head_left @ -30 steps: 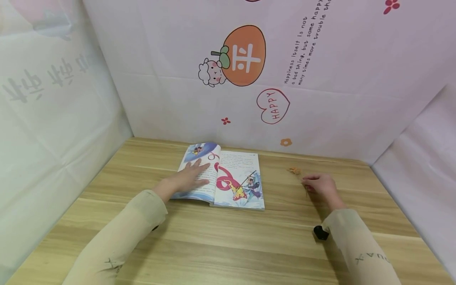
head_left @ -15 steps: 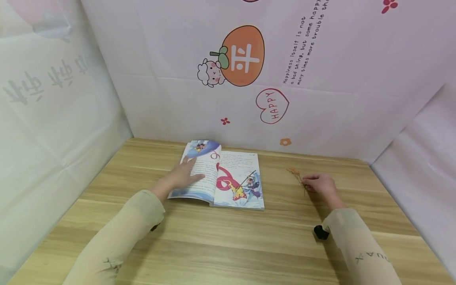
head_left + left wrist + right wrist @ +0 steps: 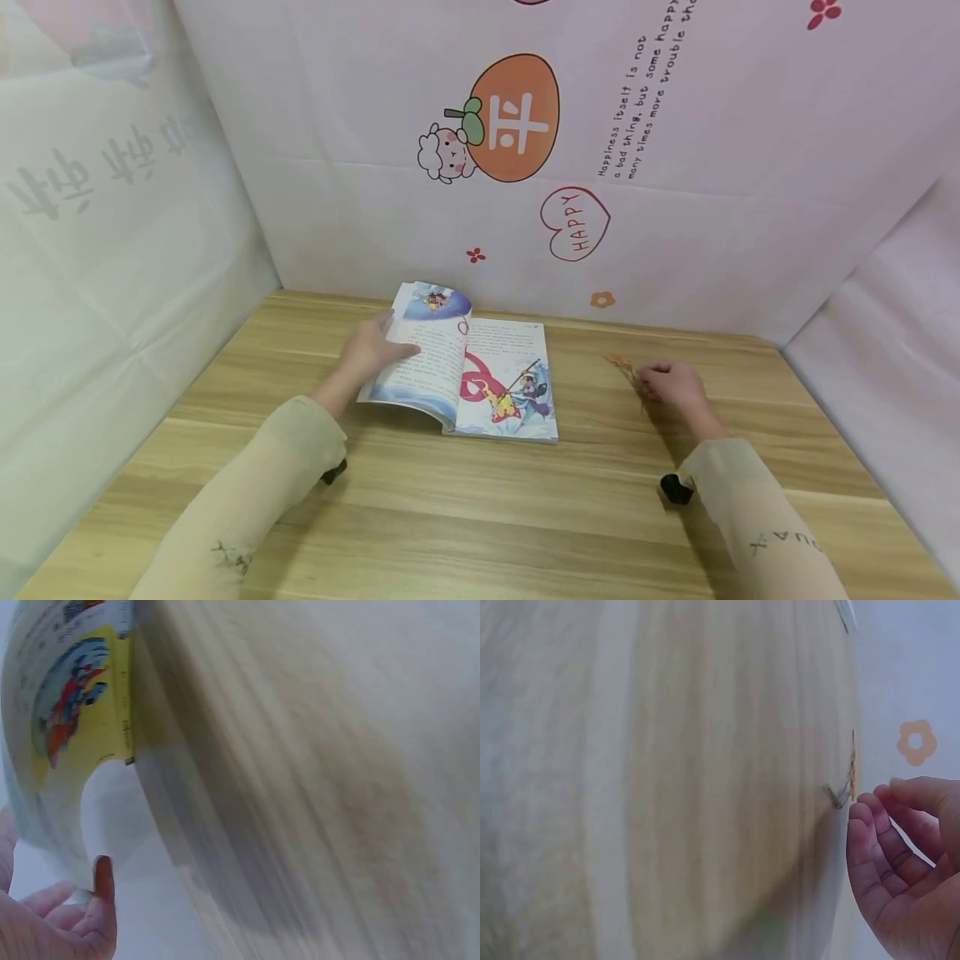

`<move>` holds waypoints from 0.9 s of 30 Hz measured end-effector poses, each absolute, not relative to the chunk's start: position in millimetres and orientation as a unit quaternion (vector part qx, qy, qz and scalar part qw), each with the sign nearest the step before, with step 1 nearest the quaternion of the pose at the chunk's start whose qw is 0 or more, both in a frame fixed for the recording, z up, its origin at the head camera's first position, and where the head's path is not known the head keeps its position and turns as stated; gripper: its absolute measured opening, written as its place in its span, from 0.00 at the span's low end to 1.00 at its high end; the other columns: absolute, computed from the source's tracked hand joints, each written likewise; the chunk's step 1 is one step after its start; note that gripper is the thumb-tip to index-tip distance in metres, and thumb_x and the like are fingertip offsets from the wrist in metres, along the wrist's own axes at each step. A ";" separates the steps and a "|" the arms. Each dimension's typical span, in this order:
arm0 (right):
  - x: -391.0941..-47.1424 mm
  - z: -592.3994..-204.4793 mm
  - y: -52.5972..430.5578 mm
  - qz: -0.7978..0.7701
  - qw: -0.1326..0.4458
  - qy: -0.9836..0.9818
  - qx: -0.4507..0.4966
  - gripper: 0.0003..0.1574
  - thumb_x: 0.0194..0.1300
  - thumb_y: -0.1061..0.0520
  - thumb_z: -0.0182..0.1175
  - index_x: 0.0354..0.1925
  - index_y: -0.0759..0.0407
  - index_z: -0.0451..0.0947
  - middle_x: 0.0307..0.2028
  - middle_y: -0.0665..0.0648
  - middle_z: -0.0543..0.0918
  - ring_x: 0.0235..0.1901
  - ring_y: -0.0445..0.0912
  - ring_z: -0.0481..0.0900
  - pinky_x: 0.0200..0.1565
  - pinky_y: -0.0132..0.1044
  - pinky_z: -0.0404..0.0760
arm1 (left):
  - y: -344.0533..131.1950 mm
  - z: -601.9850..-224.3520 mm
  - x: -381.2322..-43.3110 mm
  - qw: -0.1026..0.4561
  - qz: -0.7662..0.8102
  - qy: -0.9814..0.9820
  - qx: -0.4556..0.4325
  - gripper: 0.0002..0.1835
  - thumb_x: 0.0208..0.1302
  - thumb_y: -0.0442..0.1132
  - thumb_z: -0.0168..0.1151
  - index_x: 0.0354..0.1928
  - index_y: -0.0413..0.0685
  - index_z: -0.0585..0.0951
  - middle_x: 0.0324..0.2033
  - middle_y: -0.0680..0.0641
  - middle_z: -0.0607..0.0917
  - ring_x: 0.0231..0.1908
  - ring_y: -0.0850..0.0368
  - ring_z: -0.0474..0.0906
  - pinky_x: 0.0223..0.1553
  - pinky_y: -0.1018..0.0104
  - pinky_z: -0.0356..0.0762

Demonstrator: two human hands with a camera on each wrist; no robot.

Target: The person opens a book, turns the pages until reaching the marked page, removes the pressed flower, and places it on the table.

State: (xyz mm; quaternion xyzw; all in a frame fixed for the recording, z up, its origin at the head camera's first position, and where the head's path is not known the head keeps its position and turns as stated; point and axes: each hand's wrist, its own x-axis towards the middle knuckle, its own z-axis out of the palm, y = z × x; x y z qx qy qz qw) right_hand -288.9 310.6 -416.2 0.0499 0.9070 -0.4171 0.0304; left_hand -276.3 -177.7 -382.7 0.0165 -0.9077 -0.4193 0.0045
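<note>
An open illustrated book (image 3: 510, 375) lies toward the back of the table, its left half raised and curving. My left hand (image 3: 367, 346) holds the outer edge of that half, thumb over the printed page and other fingers behind. In the left wrist view, the yellow-and-white book cover (image 3: 82, 697) bows up off the wood, with fingers (image 3: 101, 907) at its edge. To the right of the book my right hand (image 3: 675, 387) pinches the thin stem of a dried flower sprig (image 3: 622, 364) with its fingertips. The right wrist view shows the sprig (image 3: 851, 769) just beyond the fingertips.
The wood-grain table (image 3: 480, 517) ends at a printed white backdrop (image 3: 360, 225), with white sheets on both sides. Black wrist devices, one at the right cuff (image 3: 677, 489), sit under the sleeves.
My left hand has slid from flat on the left page to its outer edge, and the left half has risen. At the right, the hand has shifted slightly and the sprig's stem has swung a little.
</note>
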 end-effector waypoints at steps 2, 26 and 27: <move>-288.9 -414.6 308.8 -0.409 0.022 0.911 0.043 0.27 0.75 0.54 0.57 0.55 0.79 0.79 0.33 0.57 0.89 0.27 0.37 0.83 0.32 0.30 0.83 | -177.8 -378.6 -276.0 0.013 -0.444 -0.895 0.027 0.51 0.58 0.41 0.77 0.77 0.33 0.59 0.74 0.31 0.63 0.72 0.33 0.60 0.72 0.45 0.59; -284.0 -390.8 267.4 -0.421 0.009 0.907 -0.002 0.27 0.78 0.53 0.56 0.58 0.77 0.78 0.46 0.70 0.87 0.39 0.50 0.87 0.39 0.35 0.86 | -132.2 -349.6 -274.2 -0.093 -0.708 -0.699 0.023 0.34 0.76 0.35 0.58 0.79 0.44 0.60 0.65 0.32 0.75 0.39 0.53 0.84 0.37 0.64 0.86; -283.6 -390.2 265.5 -0.411 0.006 0.911 -0.009 0.27 0.78 0.52 0.55 0.58 0.76 0.78 0.46 0.70 0.87 0.41 0.53 0.86 0.40 0.36 0.85 | -129.8 -348.6 -272.6 -0.096 -0.708 -0.700 0.014 0.32 0.78 0.39 0.56 0.79 0.44 0.61 0.65 0.33 0.76 0.41 0.53 0.84 0.40 0.63 0.86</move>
